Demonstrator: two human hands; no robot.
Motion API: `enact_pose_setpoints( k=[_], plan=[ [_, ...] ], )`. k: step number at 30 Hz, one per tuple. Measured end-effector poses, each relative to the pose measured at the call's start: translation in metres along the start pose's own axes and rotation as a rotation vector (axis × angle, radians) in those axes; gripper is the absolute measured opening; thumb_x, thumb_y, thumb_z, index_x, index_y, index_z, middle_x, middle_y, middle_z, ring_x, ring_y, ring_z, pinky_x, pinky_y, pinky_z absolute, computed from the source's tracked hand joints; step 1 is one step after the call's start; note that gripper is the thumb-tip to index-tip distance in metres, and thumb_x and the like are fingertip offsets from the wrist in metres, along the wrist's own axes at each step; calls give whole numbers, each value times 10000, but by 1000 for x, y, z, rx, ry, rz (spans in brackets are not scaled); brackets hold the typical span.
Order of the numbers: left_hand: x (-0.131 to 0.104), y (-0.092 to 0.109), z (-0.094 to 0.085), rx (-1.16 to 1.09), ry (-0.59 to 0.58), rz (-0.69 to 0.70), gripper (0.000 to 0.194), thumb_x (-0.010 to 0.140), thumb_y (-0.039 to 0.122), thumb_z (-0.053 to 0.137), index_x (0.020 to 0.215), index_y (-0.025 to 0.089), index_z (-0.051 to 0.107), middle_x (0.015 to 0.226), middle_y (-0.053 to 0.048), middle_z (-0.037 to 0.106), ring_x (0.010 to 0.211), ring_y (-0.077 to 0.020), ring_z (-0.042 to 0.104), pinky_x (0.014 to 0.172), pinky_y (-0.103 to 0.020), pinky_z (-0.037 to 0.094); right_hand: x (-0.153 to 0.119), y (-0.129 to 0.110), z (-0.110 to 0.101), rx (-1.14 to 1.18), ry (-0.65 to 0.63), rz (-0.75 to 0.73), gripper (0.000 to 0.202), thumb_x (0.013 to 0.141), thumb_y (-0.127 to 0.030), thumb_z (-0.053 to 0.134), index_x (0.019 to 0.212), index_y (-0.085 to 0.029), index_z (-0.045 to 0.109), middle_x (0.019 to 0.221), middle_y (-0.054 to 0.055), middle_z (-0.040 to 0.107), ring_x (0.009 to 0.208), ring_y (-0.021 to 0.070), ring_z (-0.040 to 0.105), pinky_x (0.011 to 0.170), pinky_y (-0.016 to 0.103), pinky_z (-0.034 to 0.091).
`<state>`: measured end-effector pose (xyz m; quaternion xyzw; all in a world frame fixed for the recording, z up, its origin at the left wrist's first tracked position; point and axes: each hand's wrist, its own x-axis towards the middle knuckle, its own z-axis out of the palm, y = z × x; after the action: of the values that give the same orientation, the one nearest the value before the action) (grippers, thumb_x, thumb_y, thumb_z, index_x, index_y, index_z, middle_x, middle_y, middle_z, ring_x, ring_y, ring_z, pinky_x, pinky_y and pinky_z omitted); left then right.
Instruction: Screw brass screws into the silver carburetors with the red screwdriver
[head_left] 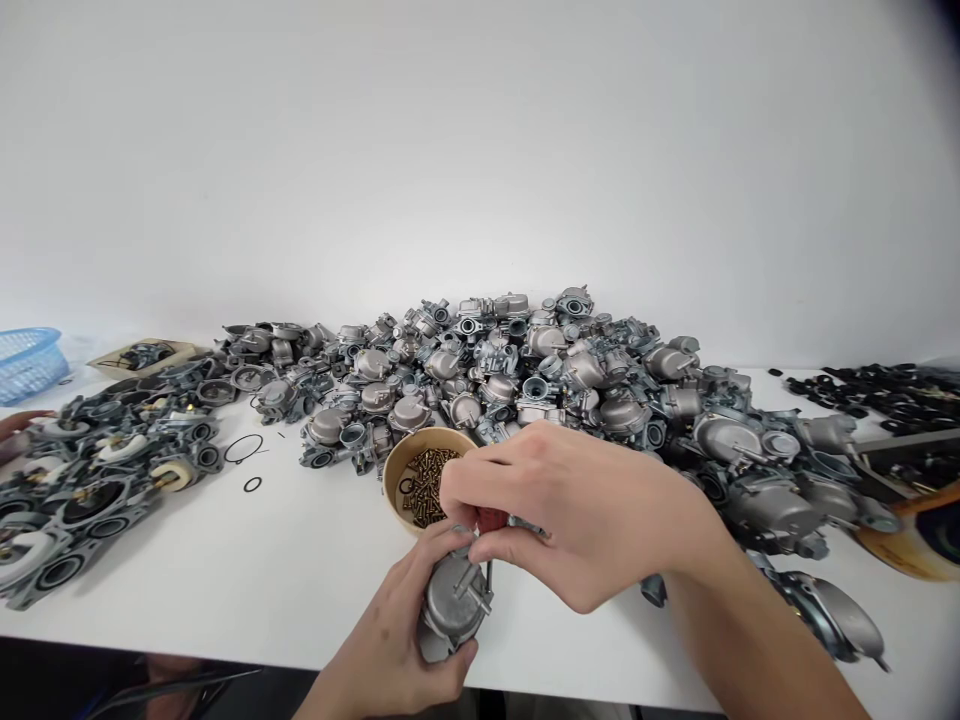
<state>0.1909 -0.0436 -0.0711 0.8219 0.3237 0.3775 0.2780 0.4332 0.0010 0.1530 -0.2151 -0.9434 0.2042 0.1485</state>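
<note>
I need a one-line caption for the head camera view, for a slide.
Left hand grips a carburetor; right hand works a red-handled tool beside a bowl of screws.

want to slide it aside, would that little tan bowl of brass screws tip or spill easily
The bowl of screws looks low and wide, so it would probably slide rather than tip. Its load of brass screws likely makes it heavy for its size. It sits against the carburetor pile, so pushing that way would likely jam.

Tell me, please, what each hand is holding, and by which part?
Left hand cups a metal carburetor around its bowl; right hand pinches a red-handled tool by its handle.
</note>
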Motion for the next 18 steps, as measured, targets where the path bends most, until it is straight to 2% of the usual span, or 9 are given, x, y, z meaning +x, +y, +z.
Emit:
enact_pose_setpoints(
  k=[7,18],
  plan=[
    [-2,-2,1,11,2,8,1075,693,98,736,1666,346,349,1636,-144,577,1503,-458,586,1200,-575,548,1,-1,-3,-6,-38,17,181,937,-191,621,946,-236,445,827,-40,601,631,114,449,582,291,265],
    [-2,-1,1,-6,-6,2,1011,729,133,717,1660,335,378,1634,-142,575,1500,-456,581,1198,-596,544,-2,-1,-4,-1,-18,27,154,955,-208,599,967,-237,449,819,-43,577,609,107,428,582,280,288]
  ],
)
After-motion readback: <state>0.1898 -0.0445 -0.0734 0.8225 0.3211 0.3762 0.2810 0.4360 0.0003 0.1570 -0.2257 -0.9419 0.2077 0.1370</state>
